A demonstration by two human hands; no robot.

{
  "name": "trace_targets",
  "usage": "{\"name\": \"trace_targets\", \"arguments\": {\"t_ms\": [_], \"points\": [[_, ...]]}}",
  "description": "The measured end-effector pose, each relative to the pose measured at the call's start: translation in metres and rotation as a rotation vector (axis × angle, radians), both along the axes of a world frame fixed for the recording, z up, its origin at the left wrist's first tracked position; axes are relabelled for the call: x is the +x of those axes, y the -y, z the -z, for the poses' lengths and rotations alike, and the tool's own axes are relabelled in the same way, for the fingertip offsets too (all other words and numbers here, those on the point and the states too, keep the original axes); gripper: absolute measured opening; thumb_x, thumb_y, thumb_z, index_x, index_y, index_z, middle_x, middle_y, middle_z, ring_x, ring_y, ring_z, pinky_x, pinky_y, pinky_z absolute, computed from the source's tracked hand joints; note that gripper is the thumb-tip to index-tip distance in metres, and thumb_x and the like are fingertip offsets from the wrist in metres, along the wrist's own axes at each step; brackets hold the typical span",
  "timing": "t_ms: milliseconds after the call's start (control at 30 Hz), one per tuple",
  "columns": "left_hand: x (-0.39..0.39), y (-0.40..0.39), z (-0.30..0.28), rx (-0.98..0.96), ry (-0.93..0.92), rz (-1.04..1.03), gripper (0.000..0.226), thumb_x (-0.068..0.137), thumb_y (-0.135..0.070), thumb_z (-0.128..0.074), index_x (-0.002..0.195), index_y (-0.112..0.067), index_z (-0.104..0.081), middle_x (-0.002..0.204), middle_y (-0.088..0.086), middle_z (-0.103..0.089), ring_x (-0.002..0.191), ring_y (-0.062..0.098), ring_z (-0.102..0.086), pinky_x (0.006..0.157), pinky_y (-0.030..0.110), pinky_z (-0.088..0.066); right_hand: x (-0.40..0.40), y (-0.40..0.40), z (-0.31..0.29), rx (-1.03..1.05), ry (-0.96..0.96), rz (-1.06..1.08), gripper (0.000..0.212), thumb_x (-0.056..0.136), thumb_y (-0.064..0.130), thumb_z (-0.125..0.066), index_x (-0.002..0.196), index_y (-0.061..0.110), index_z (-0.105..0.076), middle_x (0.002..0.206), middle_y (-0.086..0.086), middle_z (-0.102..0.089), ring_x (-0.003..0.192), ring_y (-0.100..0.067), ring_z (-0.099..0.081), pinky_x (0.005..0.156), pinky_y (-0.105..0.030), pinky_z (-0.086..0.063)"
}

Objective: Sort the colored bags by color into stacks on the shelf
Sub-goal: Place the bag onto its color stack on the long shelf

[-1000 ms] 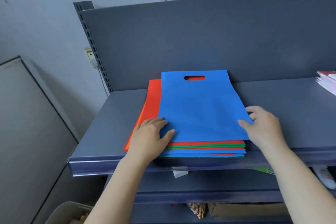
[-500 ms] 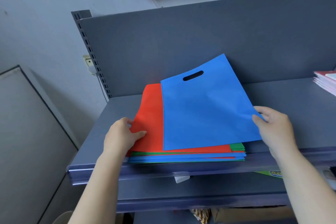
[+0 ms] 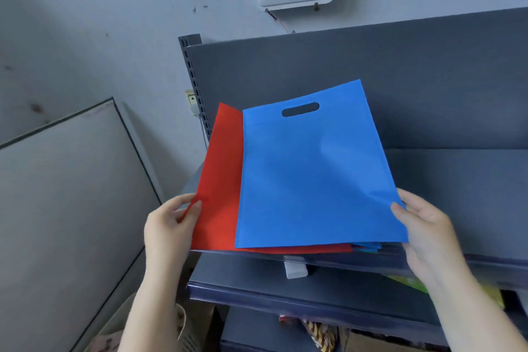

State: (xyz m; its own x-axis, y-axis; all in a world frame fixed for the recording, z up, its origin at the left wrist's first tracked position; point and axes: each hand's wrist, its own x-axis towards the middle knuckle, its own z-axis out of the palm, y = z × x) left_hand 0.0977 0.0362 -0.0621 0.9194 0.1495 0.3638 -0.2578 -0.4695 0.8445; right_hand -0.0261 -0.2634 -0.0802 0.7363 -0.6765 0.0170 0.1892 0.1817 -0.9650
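A blue bag [image 3: 314, 174] is pinched at its lower right corner by the right hand [image 3: 425, 226] at frame centre, while the left hand [image 3: 168, 226] grips a red bag [image 3: 220, 180] beside it, both lifted over the mixed stack [image 3: 367, 247] on the grey shelf [image 3: 457, 180]. Thin corner grips could let either limp bag slip back onto the unsorted pile.

Right hand [image 3: 428, 234] lifted the blue bag [image 3: 314, 177] off the pile by its lower right corner, while left hand [image 3: 168, 226] left the stack top and raised the red bag [image 3: 220, 188] by its left edge.
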Motion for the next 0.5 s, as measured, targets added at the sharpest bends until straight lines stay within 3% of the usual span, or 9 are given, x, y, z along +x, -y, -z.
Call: {"name": "trace_targets", "arguments": {"t_ms": [100,200,300,400,500], "points": [[-0.043,-0.014,0.007,-0.188,0.019,-0.119,0.010,0.087,-0.016,-0.067,0.085,-0.025,-0.071,0.054,-0.017,-0.064,0.045,-0.002,-0.049,0.044,0.011,-0.036,-0.012,-0.015,-0.001,0.069,0.039,-0.112,0.035,0.095,-0.003,-0.045,0.095,0.022,-0.070,0.087,0.008,-0.075,0.078,-0.007,-0.071,0.061,-0.016,-0.055],[-0.094,-0.030,0.014,-0.356,0.055,-0.251,0.013,0.088,-0.018,-0.066,0.086,-0.029,-0.072,0.063,-0.020,-0.069,0.050,-0.007,-0.054,0.052,0.013,-0.047,-0.021,-0.035,0.000,0.130,0.058,-0.238,0.033,0.096,-0.004,-0.043,0.097,0.018,-0.068,0.083,0.007,-0.075,0.074,-0.007,-0.071,0.056,-0.016,-0.054],[-0.146,-0.052,0.018,-0.405,0.152,-0.391,0.022,0.088,-0.018,-0.067,0.080,-0.038,-0.071,0.070,-0.019,-0.071,0.056,-0.006,-0.059,0.056,0.010,-0.049,-0.028,-0.059,0.000,0.193,0.067,-0.377,0.033,0.096,-0.004,-0.042,0.096,0.018,-0.067,0.083,0.005,-0.075,0.073,-0.008,-0.071,0.054,-0.016,-0.054],[-0.197,-0.079,0.017,-0.418,0.248,-0.519,0.028,0.087,-0.017,-0.068,0.076,-0.043,-0.072,0.074,-0.015,-0.073,0.063,-0.002,-0.061,0.066,0.019,-0.053,-0.037,-0.090,0.006,0.266,0.040,-0.533,0.031,0.096,-0.002,-0.043,0.101,0.016,-0.068,0.088,0.002,-0.075,0.077,-0.010,-0.072,0.056,-0.020,-0.056],[-0.248,-0.105,0.009,-0.390,0.331,-0.635,0.032,0.086,-0.015,-0.068,0.077,-0.045,-0.073,0.073,-0.019,-0.072,0.062,-0.007,-0.060,0.063,0.010,-0.050,-0.047,-0.128,0.010,0.319,0.018,-0.697,0.041,0.094,-0.004,-0.042,0.085,0.017,-0.076,0.086,-0.001,-0.075,0.074,-0.012,-0.072,0.056,-0.025,-0.058]]}}
